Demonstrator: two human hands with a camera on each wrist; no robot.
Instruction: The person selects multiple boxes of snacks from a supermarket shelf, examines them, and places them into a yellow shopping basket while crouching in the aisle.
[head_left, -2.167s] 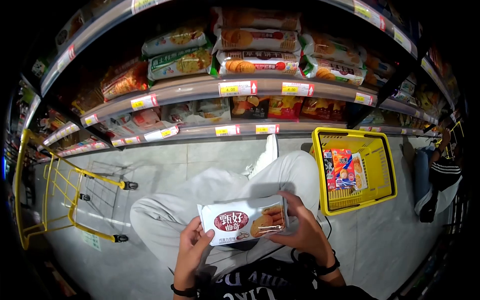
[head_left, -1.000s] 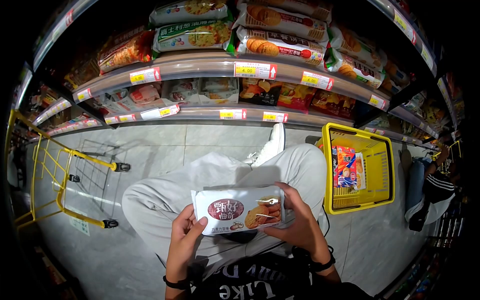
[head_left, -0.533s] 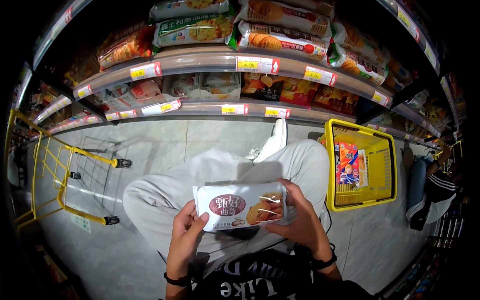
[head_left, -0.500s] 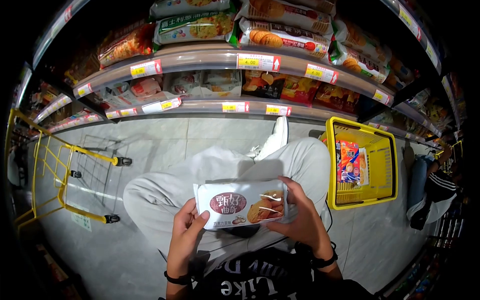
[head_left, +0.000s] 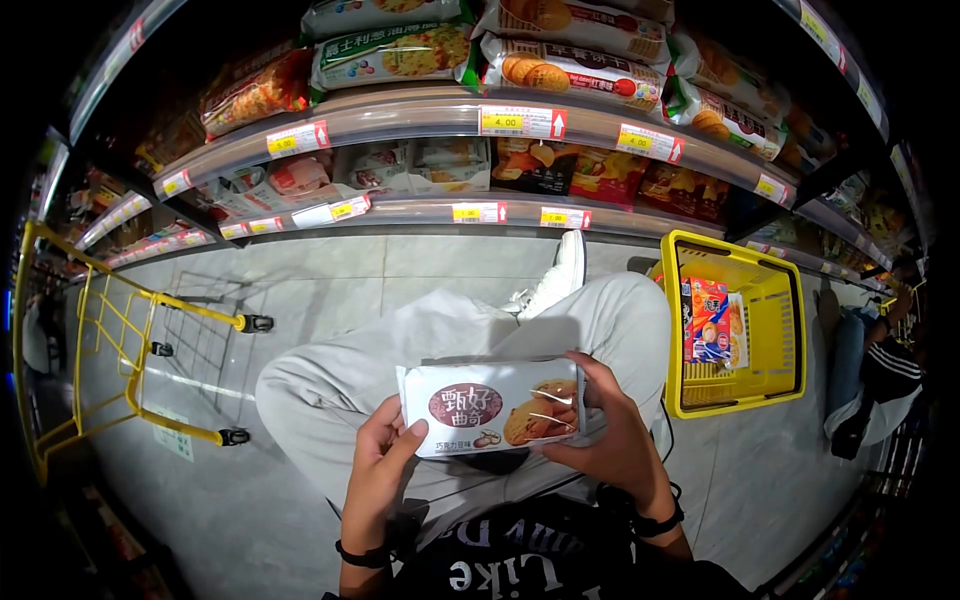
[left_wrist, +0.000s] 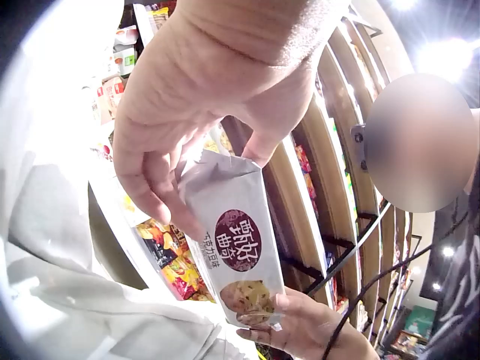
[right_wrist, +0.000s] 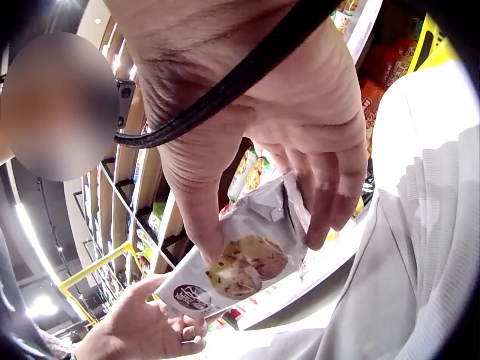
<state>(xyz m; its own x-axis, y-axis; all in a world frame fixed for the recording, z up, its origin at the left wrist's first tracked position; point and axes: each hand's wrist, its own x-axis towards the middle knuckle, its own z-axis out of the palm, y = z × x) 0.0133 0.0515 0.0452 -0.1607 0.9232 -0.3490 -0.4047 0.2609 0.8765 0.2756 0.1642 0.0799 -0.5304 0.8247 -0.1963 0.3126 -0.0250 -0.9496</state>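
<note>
Both hands hold a white packet of cookies (head_left: 490, 408) by its two ends, over the person's crossed legs. Its printed front, with a dark red oval and a picture of cookies, faces up toward the head camera. The left hand (head_left: 378, 462) grips the left end, thumb on the front and fingers behind. At the other end the right hand (head_left: 612, 440) has its thumb along the lower edge and fingers at the upper corner. In the left wrist view the cookie packet (left_wrist: 236, 240) shows its crimped end between thumb and fingers.
A yellow shopping basket (head_left: 677, 400) with several boxed snacks (head_left: 708, 320) stands on the floor at right. To the left is a yellow wheeled cart frame (head_left: 130, 400). Shelves (head_left: 400, 115) of packaged biscuits run across the front. Another person (head_left: 880, 385) is at far right.
The packet has risen a little in the head view and stays in both hands. The camera's view has shifted, so shelves and basket sit slightly higher. Both grips look the same.
</note>
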